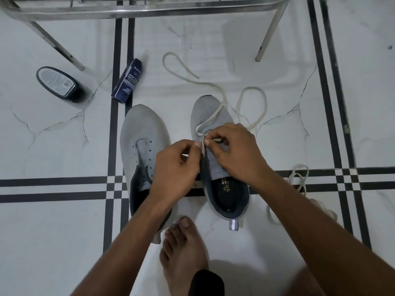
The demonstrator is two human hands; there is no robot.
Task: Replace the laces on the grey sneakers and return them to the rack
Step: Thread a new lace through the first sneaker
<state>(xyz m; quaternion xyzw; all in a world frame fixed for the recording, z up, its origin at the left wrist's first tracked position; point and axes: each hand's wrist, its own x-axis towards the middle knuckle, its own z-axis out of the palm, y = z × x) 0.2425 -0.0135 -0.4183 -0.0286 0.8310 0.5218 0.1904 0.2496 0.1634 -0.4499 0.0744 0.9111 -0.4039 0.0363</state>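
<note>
Two grey sneakers sit on the floor [53,231], toes pointing away from me. My right hand [233,150] pinches the white lace [210,85] over the right sneaker [210,113], at its front holes. My left hand [177,165] pinches the shoe's left edge right beside it. I think the lace end goes into the next hole toward me. The left sneaker [142,133] has no lace.

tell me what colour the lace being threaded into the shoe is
Cream or off-white lace, clearest in the head view.
</note>
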